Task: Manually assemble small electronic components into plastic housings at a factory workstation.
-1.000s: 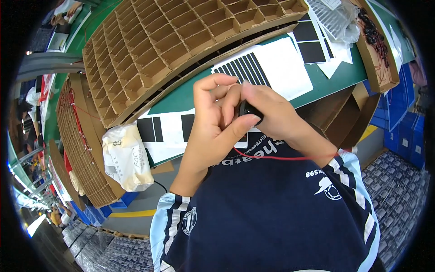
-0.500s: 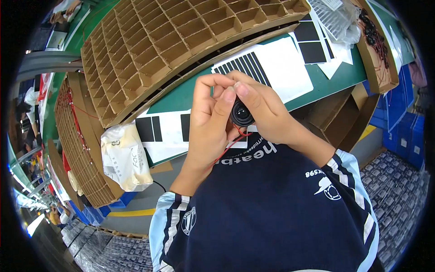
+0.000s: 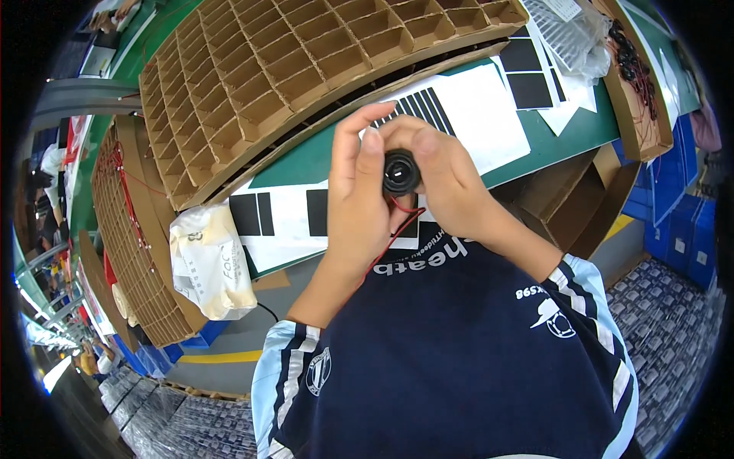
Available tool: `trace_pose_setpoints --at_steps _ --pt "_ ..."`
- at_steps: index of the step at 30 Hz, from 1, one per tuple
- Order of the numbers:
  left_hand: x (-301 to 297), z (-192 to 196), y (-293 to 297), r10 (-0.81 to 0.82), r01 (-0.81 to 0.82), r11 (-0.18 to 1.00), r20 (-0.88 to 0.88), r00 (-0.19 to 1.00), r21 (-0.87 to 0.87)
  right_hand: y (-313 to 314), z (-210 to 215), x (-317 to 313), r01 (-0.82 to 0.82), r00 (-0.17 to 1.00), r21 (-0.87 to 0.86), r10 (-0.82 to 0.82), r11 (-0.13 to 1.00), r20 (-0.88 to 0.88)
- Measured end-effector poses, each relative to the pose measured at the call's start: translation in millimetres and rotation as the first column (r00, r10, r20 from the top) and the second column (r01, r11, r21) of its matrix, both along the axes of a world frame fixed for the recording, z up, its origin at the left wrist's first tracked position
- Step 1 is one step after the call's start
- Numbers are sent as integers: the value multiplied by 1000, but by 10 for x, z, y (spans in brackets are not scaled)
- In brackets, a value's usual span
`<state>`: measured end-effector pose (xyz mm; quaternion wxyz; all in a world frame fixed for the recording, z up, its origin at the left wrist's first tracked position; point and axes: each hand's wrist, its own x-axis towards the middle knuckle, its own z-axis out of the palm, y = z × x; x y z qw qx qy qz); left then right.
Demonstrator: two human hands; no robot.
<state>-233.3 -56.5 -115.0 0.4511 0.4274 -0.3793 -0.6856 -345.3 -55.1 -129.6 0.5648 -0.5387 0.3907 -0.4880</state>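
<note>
On the left, the left hand (image 3: 355, 203) is curled against a round black speaker (image 3: 401, 173), held above the surface (image 3: 569, 150); its right side is clasped by the right hand's (image 3: 457, 187) bent fingers. The thumbs, earlier together, have been parted.

The head's fisheye view faces down, close above the left hand (image 3: 358, 200) and right hand (image 3: 453, 183).

The back of the black round part (image 3: 401, 174) is hidden, as are portions of the left hand (image 3: 355, 203) and right hand (image 3: 459, 187) behind it. The red wire's (image 3: 390, 243) far end is out of sight. Hands cover some of the striped sheet (image 3: 485, 118); the upper edge crops the divided cardboard tray (image 3: 243, 149). Distant people (image 3: 90, 361) are blurred.
</note>
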Motion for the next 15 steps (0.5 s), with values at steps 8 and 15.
trace_pose_setpoints --at_steps 8,15 --pt "350 -9 29 -95 79 989 -122 988 -124 -150 -19 -296 91 985 -106 -105 990 -139" --pt "404 24 -10 -117 104 992 -198 973 -77 -112 7 -160 -94 974 18 96 995 -207"
